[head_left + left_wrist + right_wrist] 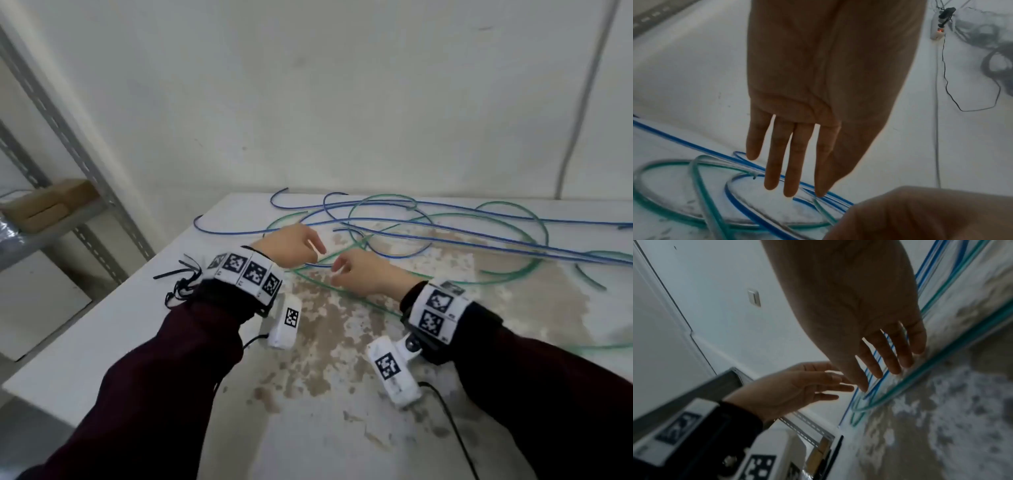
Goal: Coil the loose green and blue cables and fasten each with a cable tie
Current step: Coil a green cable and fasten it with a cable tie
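Note:
Loose blue cables [479, 236] and green cables [507, 277] lie tangled in wide loops across the far half of the white table [102, 329]. Both hands hover near the tangle's front left end. My left hand [305, 246] is open with its fingers straight [791, 162] over crossing blue cable [748, 209] and green cable [659, 211] loops, and holds nothing. My right hand [346, 270] is open too, its fingertips [890, 360] close above a blue cable [873, 381] and a green cable [920, 374]; I cannot tell whether they touch. Black cable ties [181, 277] lie by my left wrist.
The table's middle is worn with brown patches [329, 325]. Its left edge drops off beside a grey metal shelf [85, 164] holding cardboard boxes [51, 202]. A wall stands right behind the table. A power strip [937, 30] and dark cords lie on the floor.

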`<state>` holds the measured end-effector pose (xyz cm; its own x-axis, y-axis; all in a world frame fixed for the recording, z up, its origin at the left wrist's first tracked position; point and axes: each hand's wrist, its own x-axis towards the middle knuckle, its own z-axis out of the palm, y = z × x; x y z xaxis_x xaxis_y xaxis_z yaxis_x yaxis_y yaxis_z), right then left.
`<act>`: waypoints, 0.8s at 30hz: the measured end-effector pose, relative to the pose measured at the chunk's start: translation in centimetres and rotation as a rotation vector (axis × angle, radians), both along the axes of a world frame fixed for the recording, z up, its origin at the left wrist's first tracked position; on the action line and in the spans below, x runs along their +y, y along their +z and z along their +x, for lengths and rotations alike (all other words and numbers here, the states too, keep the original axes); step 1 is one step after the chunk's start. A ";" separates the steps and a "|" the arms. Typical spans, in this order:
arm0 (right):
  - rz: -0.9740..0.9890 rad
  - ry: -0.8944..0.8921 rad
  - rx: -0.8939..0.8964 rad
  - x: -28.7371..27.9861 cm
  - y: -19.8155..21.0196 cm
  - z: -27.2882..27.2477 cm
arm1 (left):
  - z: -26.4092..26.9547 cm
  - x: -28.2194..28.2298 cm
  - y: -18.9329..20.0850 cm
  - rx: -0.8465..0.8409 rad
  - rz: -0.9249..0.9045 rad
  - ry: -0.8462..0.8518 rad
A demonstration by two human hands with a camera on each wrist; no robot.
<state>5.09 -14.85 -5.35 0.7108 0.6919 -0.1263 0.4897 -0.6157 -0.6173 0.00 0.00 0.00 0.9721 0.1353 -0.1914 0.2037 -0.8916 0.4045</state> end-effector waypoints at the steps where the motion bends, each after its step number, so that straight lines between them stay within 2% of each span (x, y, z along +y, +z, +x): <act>1: -0.043 0.008 -0.019 0.7 -0.4 0.1 | 0.2 0.3 -0.2 0.052 0.033 -0.004; 4: -0.112 0.058 -0.094 2.2 -0.9 0.4 | 0.9 1.3 -1.1 0.132 0.141 -0.042; 6: -0.171 0.126 -0.094 2.6 -0.1 0.9 | 1.4 1.9 -1.5 0.188 0.202 -0.094; 8: -0.131 0.152 -0.049 2.2 1.2 1.5 | 1.9 2.6 -1.5 0.183 0.223 -0.123; 11: 0.154 0.085 0.096 0.4 3.7 2.3 | 3.0 3.8 -1.3 0.049 0.190 -0.142; 16: 0.667 -0.089 0.098 -4.8 8.4 3.4 | 4.4 4.5 0.3 -0.223 0.094 -0.095; 18: 0.859 -0.206 0.117 -7.5 9.5 4.1 | 4.5 4.1 1.0 -0.267 -0.023 -0.094; 20: 0.953 -0.317 0.109 -10.2 9.7 5.0 | 4.4 3.4 1.6 -0.290 -0.264 -0.113; 22: 0.844 -0.359 0.076 -12.6 9.2 5.5 | 4.1 2.2 2.2 -0.357 -0.474 -0.113; 24: 0.492 -0.305 0.074 -14.4 8.6 5.3 | 3.9 0.7 2.5 -0.454 -0.525 -0.090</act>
<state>10.37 -29.28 3.21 0.8887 0.4471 0.1013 0.2799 -0.3543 -0.8922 3.94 0.70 2.53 0.9745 0.0514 0.2185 -0.1530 -0.5603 0.8140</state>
